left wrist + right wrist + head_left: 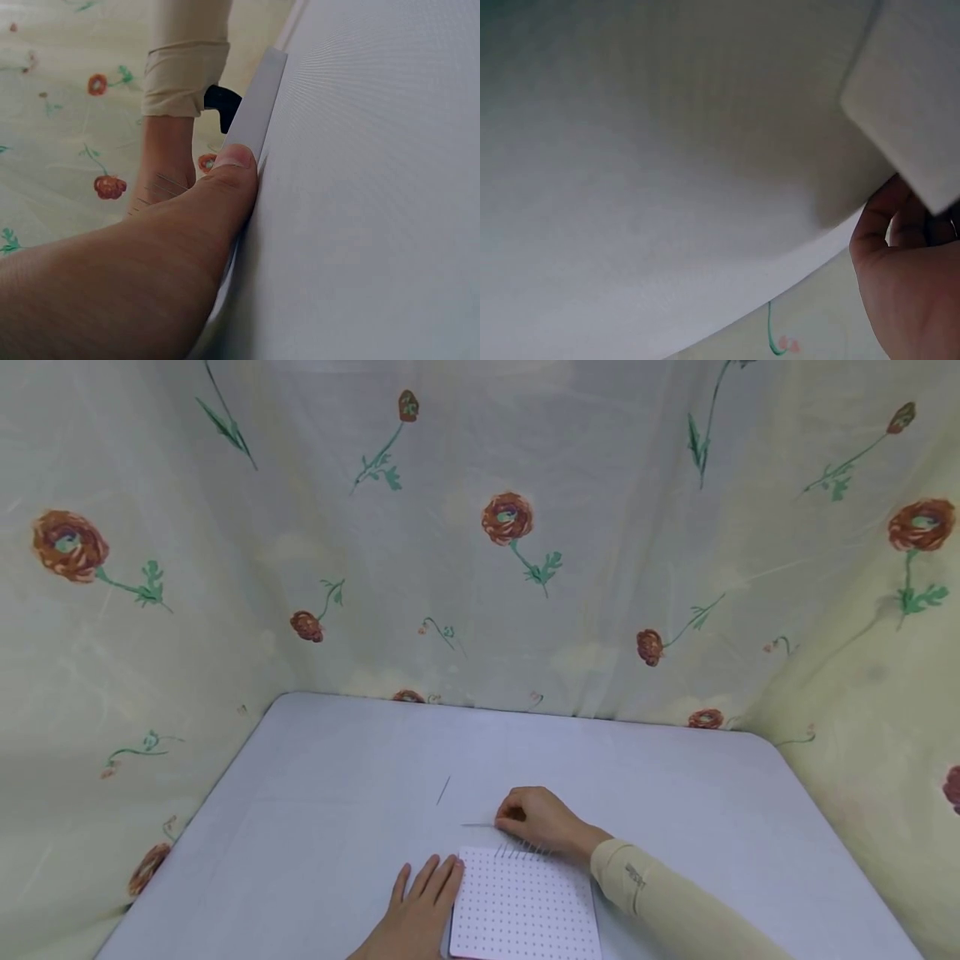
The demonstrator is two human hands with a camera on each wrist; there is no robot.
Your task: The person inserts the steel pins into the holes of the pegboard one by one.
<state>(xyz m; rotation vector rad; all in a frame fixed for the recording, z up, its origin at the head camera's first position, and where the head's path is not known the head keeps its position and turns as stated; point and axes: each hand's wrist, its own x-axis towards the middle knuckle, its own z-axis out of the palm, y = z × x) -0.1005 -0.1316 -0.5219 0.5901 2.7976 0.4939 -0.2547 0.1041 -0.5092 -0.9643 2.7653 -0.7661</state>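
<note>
A white board with a grid of small holes (525,906) lies at the near middle of the table. Several thin metal pins (517,852) stand along its far edge, slanted in the head view. My left hand (418,910) rests at the board's left side, fingers fairly straight and fingertips touching its edge. In the left wrist view the thumb (229,180) lies along that edge. Just beyond the pins, my right hand (543,818) pinches one thin pin (476,825), which points left. The right wrist view shows curled fingers beside the board's corner (915,105); the pin is hidden there.
Another thin dark pin (443,791) lies loose on the white table (337,777), beyond the board and to the left. A flowered curtain (450,568) surrounds the table's back and sides. The right forearm's cream sleeve (675,897) passes by the board's right edge.
</note>
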